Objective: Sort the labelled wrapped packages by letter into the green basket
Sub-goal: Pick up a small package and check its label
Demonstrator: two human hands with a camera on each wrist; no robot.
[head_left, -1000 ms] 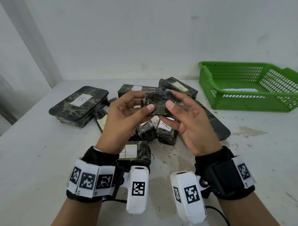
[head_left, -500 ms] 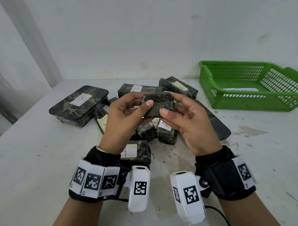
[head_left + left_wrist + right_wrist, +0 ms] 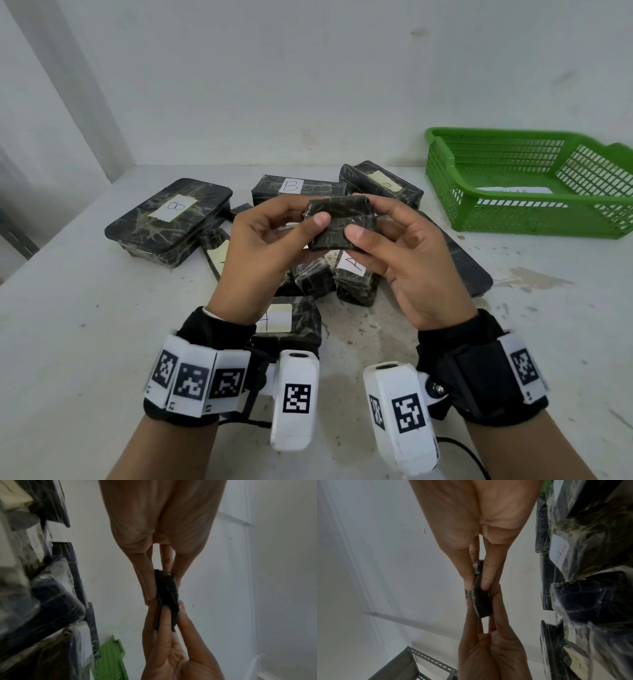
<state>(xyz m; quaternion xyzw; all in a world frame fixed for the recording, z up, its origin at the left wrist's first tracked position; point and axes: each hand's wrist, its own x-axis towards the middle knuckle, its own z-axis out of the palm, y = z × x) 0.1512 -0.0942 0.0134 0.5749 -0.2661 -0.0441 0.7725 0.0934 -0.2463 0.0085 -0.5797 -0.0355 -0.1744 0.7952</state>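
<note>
Counter [image 3: 85, 342]: pale and stained; it carries the pile and the basket.
Green basket [image 3: 445, 192]: at the far right corner of the counter, well apart from the hands, on the right hand's side. A white slip lies on its floor; no package shows inside.
Pile [image 3: 308, 277]: dark wrapped packages heaped in the middle of the counter, under and beyond the hands. 2 at the far side show a B, 1 under the right hand seems to show an A; other labels are too tilted or hidden to read.
Left hand [image 3: 260, 253]: raised above the pile, thumb on the near face of the held package, fingers [image 3: 147, 582] curled behind its left end, pinching it.
Right hand [image 3: 407, 263]: same height, thumb on the near face, fingers [image 3: 488, 574] wrapped behind the right end, also pinching.
Held package [image 3: 339, 222]: small, dark, lifted clear of the pile between the 2 hands, long axis running left to right. The face toward the head camera shows no label.
Key relation: judged from this, the letter is probably on a hidden face, so a turn about the long axis comes first; the basket then lies right and farther off, nearer the right hand.
</note>
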